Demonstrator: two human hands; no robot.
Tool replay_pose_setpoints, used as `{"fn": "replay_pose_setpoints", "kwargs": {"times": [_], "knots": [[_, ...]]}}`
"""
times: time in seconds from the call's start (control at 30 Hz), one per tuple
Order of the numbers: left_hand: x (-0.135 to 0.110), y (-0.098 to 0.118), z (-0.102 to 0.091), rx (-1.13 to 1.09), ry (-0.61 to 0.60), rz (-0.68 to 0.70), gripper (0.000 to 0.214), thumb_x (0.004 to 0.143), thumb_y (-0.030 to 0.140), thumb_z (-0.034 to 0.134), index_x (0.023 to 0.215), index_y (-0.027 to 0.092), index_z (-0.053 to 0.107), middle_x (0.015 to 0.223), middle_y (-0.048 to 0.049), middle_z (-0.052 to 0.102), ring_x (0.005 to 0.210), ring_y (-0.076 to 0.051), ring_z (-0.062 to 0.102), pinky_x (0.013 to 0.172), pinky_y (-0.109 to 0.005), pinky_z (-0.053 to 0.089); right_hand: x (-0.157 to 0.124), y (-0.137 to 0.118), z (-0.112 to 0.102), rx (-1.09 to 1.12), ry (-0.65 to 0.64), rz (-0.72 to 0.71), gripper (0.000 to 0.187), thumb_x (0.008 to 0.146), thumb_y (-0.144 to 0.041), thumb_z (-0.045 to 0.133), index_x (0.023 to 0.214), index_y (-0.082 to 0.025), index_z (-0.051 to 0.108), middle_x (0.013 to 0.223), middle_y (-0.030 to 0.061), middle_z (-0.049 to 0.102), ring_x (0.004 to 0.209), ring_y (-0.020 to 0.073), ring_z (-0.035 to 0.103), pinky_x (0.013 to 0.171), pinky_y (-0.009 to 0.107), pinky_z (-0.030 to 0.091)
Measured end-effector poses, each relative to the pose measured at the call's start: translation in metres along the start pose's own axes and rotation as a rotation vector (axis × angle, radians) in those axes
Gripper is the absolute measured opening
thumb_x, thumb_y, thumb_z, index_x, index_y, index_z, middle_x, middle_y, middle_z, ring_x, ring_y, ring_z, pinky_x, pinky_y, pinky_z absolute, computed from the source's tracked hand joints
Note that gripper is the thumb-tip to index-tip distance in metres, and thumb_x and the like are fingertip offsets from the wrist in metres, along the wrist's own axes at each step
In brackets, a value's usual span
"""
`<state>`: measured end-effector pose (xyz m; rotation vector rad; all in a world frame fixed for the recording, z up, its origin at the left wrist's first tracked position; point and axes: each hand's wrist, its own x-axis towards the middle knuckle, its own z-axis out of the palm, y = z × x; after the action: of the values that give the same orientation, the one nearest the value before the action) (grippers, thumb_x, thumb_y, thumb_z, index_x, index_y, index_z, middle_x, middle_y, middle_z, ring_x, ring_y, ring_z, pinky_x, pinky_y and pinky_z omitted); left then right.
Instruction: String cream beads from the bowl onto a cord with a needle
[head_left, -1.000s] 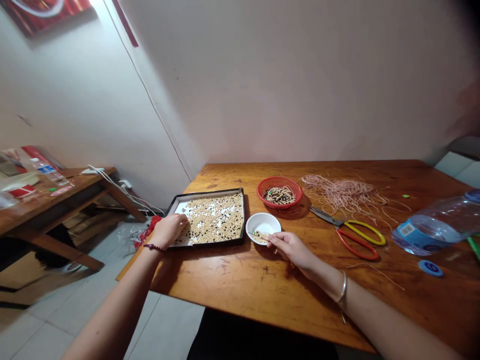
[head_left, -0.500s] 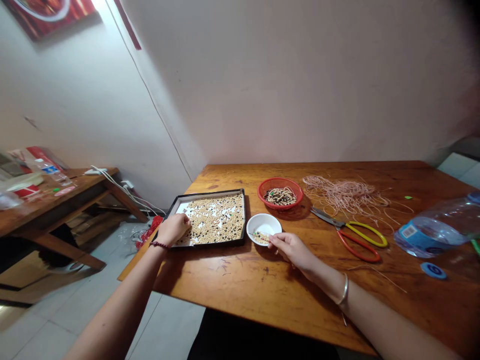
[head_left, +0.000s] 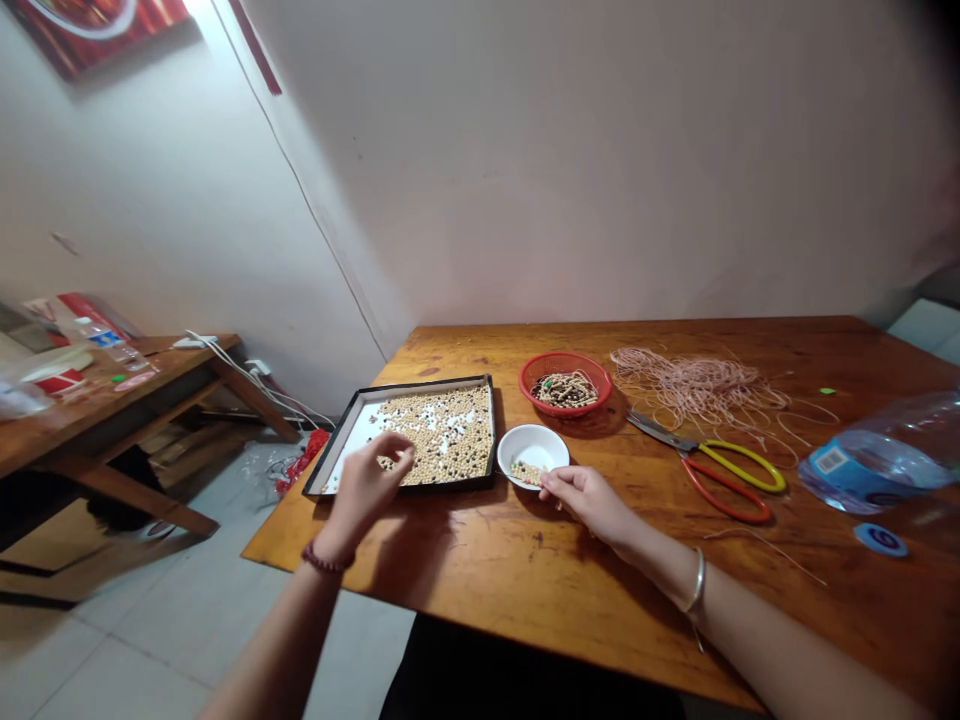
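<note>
My left hand (head_left: 371, 483) is raised over the near edge of a shallow black-edged tray (head_left: 358, 425), its fingertips curled towards the thumb. Whatever may be between them is too small to make out. Loose cream and dark beads (head_left: 450, 440) are spread across the tray. To its right, my right hand (head_left: 589, 500) pinches the end of a short string of beads (head_left: 531, 474), mostly cream. That string hangs over the near rim of a small white bowl (head_left: 534, 443) and lies partly in it.
Behind the bowl stands a red basket (head_left: 525, 385) holding strung beads. Farther right lie a tangle of pink cord (head_left: 697, 385), scissors (head_left: 694, 448) with red and yellow handles, a large plastic bottle (head_left: 862, 465) and a blue cap (head_left: 881, 540). Another table (head_left: 150, 480) stands at left.
My left hand has lifted off the beads in the tray and moved right, towards the bowl. My right hand keeps its pinch on the string of beads at the bowl.
</note>
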<state>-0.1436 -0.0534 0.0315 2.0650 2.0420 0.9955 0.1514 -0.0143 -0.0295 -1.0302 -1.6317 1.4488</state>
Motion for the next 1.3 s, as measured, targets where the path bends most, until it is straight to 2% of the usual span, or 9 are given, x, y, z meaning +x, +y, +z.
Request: {"fn": "replay_pose_setpoints", "kwargs": {"times": [0.03,0.13,0.23,0.3,0.53,0.7,0.93,1.13,1.3], "knots": [[-0.013,0.014,0.010,-0.103,0.006,0.028,0.014,0.083,0.031,0.057,0.083,0.019,0.066,0.081,-0.0017,0.070,0.072,-0.014,0.064,0.060,-0.021,0.050,-0.001,-0.001,0.000,-0.007,-0.007,-0.011,0.049,0.078,-0.059,0.055,0.064,-0.013,0.066,0.059,0.0029,0.058,0.057,0.0123,0.044,0.055,0.025,0.034],[-0.050,0.043,0.045,-0.308,-0.084,0.045,0.015,0.084,0.027,0.060,0.095,0.022,0.067,0.089,-0.0032,0.071,0.072,-0.012,0.065,0.056,-0.019,0.052,-0.003,-0.004,0.001,-0.044,-0.056,-0.032,0.045,0.081,-0.054,0.054,0.063,-0.013,0.065,0.062,0.0036,0.060,0.059,0.0133,0.047,0.059,0.026,0.036],[-0.070,0.052,0.074,-0.423,-0.096,-0.024,0.013,0.086,0.026,0.059,0.094,0.022,0.069,0.089,-0.0039,0.071,0.070,-0.012,0.065,0.054,-0.019,0.052,-0.006,-0.003,0.002,-0.117,-0.099,-0.041,0.044,0.083,-0.050,0.053,0.064,-0.013,0.065,0.061,0.0035,0.060,0.060,0.0144,0.048,0.060,0.027,0.038],[-0.074,0.052,0.083,-0.507,-0.122,-0.064,0.014,0.087,0.029,0.059,0.093,0.021,0.069,0.088,-0.0047,0.071,0.070,-0.013,0.066,0.054,-0.019,0.053,-0.008,-0.002,0.003,-0.162,-0.103,-0.046,0.043,0.084,-0.050,0.053,0.065,-0.013,0.066,0.062,0.0034,0.060,0.061,0.0149,0.050,0.059,0.026,0.038],[-0.072,0.056,0.082,-0.579,-0.214,-0.103,0.018,0.088,0.033,0.058,0.095,0.020,0.070,0.092,-0.0042,0.071,0.073,-0.013,0.066,0.056,-0.018,0.052,-0.009,0.001,0.004,-0.257,-0.088,-0.056,0.042,0.086,-0.048,0.052,0.067,-0.013,0.067,0.061,0.0024,0.060,0.061,0.0149,0.051,0.060,0.026,0.038],[-0.072,0.056,0.082,-0.571,-0.125,-0.132,0.019,0.087,0.034,0.059,0.094,0.020,0.070,0.091,-0.0036,0.071,0.078,-0.013,0.066,0.060,-0.018,0.052,-0.008,0.003,0.003,-0.269,-0.087,-0.057,0.041,0.087,-0.045,0.050,0.069,-0.013,0.067,0.064,0.0040,0.062,0.061,0.0149,0.050,0.061,0.027,0.037],[-0.071,0.052,0.083,-0.584,-0.060,-0.155,0.018,0.086,0.034,0.061,0.094,0.020,0.070,0.092,-0.0041,0.071,0.084,-0.015,0.066,0.064,-0.020,0.054,-0.009,0.001,0.002,-0.242,-0.080,-0.037,0.039,0.087,-0.044,0.050,0.069,-0.013,0.065,0.067,0.0053,0.063,0.063,0.0155,0.050,0.061,0.027,0.036],[-0.072,0.052,0.083,-0.587,-0.093,-0.121,0.017,0.085,0.032,0.061,0.094,0.020,0.071,0.092,-0.0039,0.071,0.079,-0.015,0.066,0.061,-0.020,0.053,-0.009,0.002,0.001,-0.261,-0.071,-0.043,0.040,0.087,-0.044,0.050,0.070,-0.012,0.067,0.065,0.0052,0.063,0.061,0.0151,0.049,0.059,0.027,0.034],[-0.070,0.053,0.083,-0.610,-0.070,-0.161,0.016,0.084,0.033,0.064,0.091,0.021,0.071,0.092,-0.0035,0.072,0.084,-0.015,0.067,0.064,-0.020,0.054,-0.009,0.003,0.002,-0.229,-0.060,-0.047,0.038,0.087,-0.043,0.050,0.071,-0.013,0.067,0.070,0.0062,0.066,0.064,0.0158,0.052,0.061,0.026,0.036]]}}
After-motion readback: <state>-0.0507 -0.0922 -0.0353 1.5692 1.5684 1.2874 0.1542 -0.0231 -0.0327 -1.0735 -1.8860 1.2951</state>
